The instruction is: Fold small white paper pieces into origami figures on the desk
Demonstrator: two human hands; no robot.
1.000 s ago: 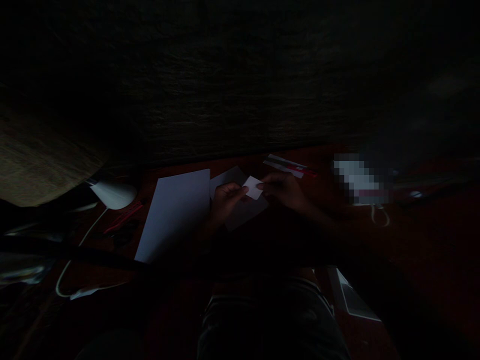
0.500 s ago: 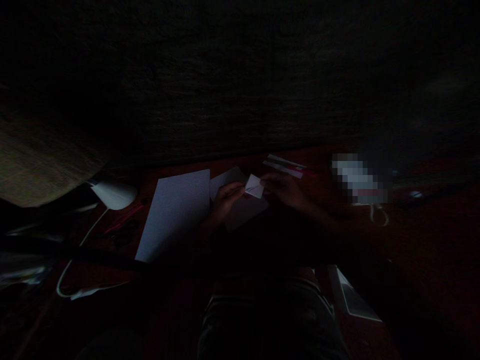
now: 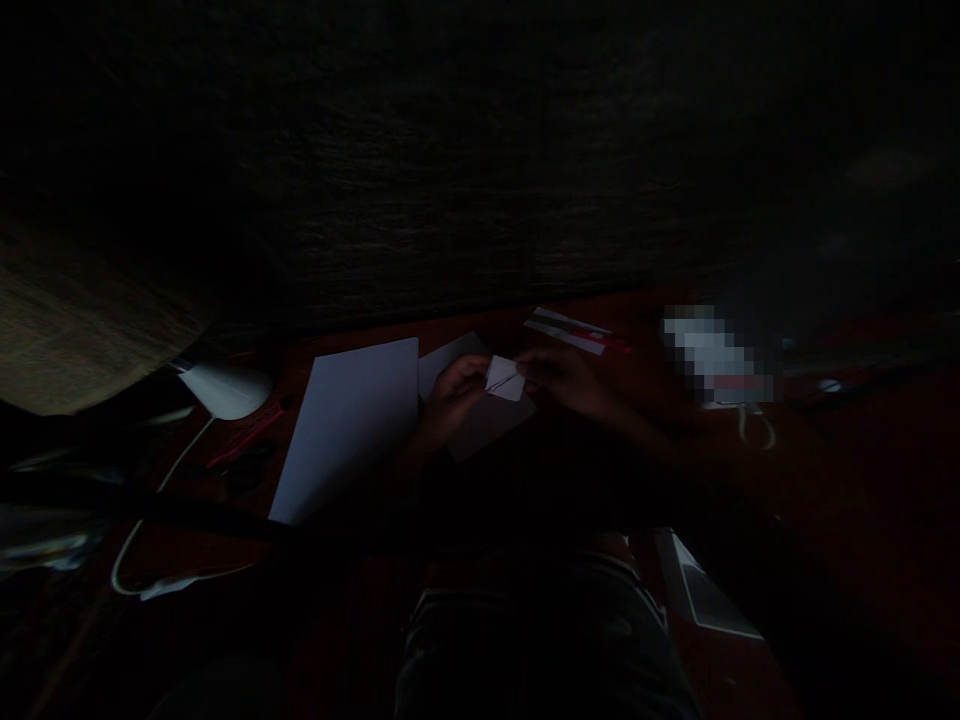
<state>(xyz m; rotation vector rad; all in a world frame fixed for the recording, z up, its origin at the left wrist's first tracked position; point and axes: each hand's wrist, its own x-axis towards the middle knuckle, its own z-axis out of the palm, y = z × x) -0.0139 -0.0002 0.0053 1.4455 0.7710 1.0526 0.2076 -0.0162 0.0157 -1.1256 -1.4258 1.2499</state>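
Note:
A small folded piece of white paper (image 3: 505,380) is held up between my two hands, with a crease or flap edge running slantwise across it. My left hand (image 3: 456,388) pinches its left side. At its upper right corner, the fingers of my right hand (image 3: 559,375) are closed on the paper. Beneath the hands lies a larger sheet of paper (image 3: 487,428), partly covered by them. To the left is a big white sheet or stack of paper (image 3: 352,425). The scene is very dark, so fingertip detail is hard to make out.
A white lamp-like object (image 3: 229,390) with a pale cable (image 3: 176,465) stands at the left, near a red strip-like tool (image 3: 247,437) and dark scissors (image 3: 251,468). Paper strips (image 3: 566,330) lie at the back. A blurred-out white item (image 3: 716,355) is at the right.
The small folded paper has turned slightly and shifted a little left between my fingers. Both hands keep nearly the same place; the things around them stay put.

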